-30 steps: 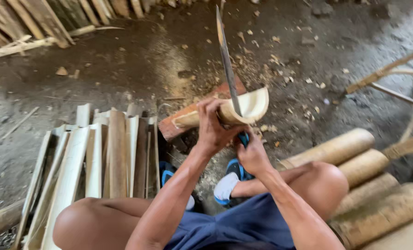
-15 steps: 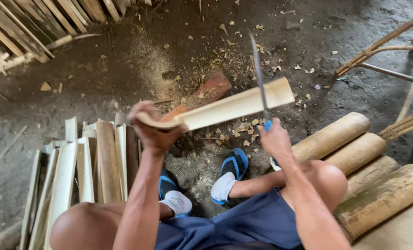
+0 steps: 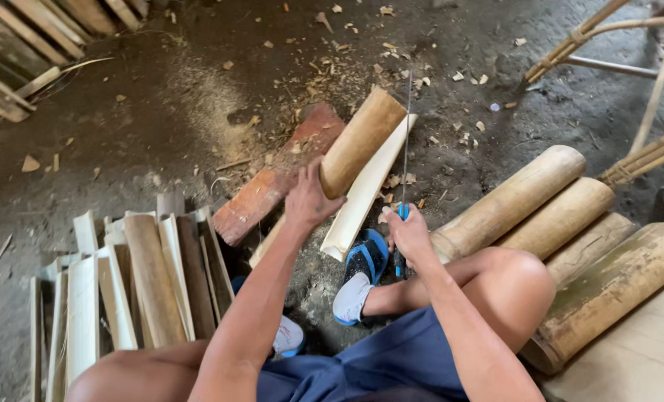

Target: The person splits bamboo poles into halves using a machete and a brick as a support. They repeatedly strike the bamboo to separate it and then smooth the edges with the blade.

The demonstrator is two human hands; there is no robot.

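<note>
Now the bamboo section stands split: its rounded brown half leans up from the reddish wooden block, and a pale, flat-faced slat has come away from it, lying just beside it on the side nearer the person. Half a second earlier the piece was one long curved length held out across the block, with the blade only set against it. The left hand has shifted from the far end of that length to the near end of the brown half, fingers wrapped and pressed around it. The right hand is closed tight around the blue handle of the long knife, whose thin blade now points up and away from the block, edge-on to the camera, just beside the freed slat rather than buried in the bamboo. So the cut reads as gone through, one more strip parted. Left of the block lies a stack of split slats; right of it, whole bamboo sections lie side by side. Chips litter the dirt floor beyond the block.
</note>
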